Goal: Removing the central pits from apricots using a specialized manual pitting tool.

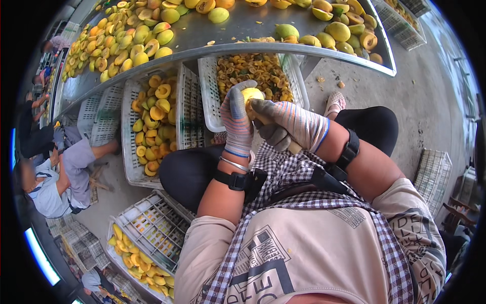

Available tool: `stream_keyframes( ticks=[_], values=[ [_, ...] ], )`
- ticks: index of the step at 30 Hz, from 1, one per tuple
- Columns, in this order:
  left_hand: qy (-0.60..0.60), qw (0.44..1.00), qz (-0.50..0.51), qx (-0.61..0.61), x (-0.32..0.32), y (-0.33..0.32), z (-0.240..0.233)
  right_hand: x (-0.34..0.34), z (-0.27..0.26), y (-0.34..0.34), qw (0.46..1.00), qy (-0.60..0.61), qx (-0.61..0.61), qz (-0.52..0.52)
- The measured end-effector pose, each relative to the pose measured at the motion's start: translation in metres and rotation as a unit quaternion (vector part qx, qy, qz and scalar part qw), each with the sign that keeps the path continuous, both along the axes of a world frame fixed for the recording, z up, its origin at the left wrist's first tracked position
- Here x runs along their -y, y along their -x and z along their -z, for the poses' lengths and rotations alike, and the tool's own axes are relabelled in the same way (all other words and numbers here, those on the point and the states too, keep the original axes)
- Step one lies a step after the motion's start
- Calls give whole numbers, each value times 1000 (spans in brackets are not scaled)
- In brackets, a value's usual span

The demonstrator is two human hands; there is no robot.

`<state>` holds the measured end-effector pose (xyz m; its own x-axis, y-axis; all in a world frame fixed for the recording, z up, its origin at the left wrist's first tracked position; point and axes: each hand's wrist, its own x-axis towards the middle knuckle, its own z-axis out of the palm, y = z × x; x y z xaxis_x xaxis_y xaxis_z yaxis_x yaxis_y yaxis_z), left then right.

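In my gloved left hand rests a yellow peach half, its upper part showing between the fingers. My gloved right hand grips a tool by its wooden handle, whose end sticks out below the fist. The tool's working end meets the fruit and is hidden by fruit and fingers. Both hands are together above the near part of a white plastic crate that holds brown-yellow peach pits or scraps. Beyond them is the metal rim of a worktable.
Halved and whole peaches are piled on the metal tabletop. A crate of peach halves stands left of my knees, another crate behind it. A seated co-worker is at far left. Stacked crates stand right.
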<state>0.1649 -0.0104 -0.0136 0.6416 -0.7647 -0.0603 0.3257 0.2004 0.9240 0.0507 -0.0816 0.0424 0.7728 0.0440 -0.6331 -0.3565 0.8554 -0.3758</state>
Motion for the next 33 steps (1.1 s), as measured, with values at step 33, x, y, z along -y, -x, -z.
stream_keyframes(
  ticks=[33],
  values=[
    [51, 999, 4, 4, -5, 3, -5, -10, -14, 1, 1000, -13, 24, 16]
  ],
)
